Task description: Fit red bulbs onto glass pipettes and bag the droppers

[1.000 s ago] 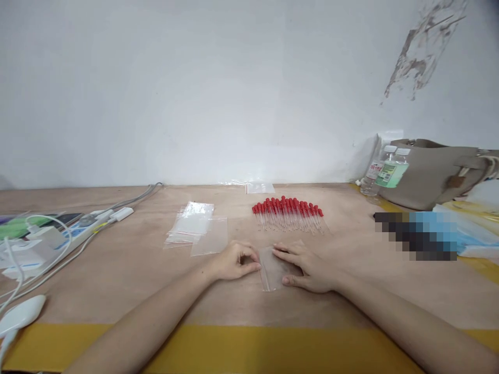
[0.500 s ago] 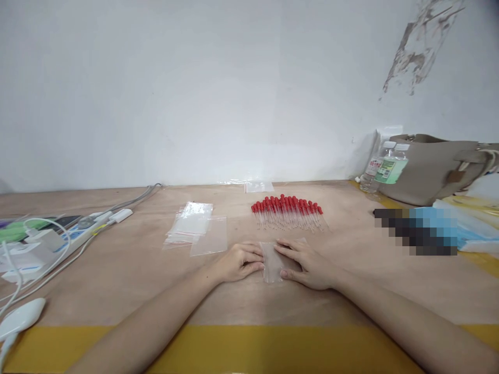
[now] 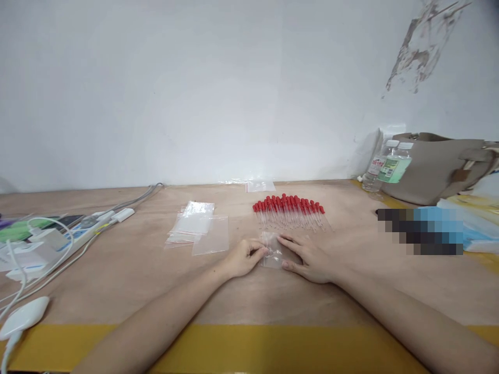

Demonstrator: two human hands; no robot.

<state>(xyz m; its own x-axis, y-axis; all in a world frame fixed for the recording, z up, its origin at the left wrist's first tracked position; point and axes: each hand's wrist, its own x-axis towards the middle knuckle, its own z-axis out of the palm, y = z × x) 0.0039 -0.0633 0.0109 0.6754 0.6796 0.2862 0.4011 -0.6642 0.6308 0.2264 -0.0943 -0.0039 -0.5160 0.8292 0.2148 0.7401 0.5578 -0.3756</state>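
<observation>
A small clear zip bag (image 3: 274, 254) lies flat on the table between my two hands. My left hand (image 3: 246, 256) pinches its left edge between thumb and curled fingers. On the other side, my right hand (image 3: 307, 258) rests with fingers apart, its fingertips touching the bag's right part. Just beyond them lies a fan-shaped row of several thin clear droppers (image 3: 288, 212) with red bulb ends pointing to the wall. A loose pile of clear bags (image 3: 193, 223) with red seal lines lies to the left.
At the left are a white power strip (image 3: 83, 228) with plugs and cables and a white mouse-like device (image 3: 25, 317). Another clear bag (image 3: 261, 186) lies by the wall. Two bottles (image 3: 393, 163), a grey handbag (image 3: 440, 171) and blue packaging (image 3: 473, 234) stand or lie at the right.
My left hand has closed from lying flat to a pinch on the bag's left edge. The bag has shifted slightly away from me and is creased. My right hand stays nearly in place.
</observation>
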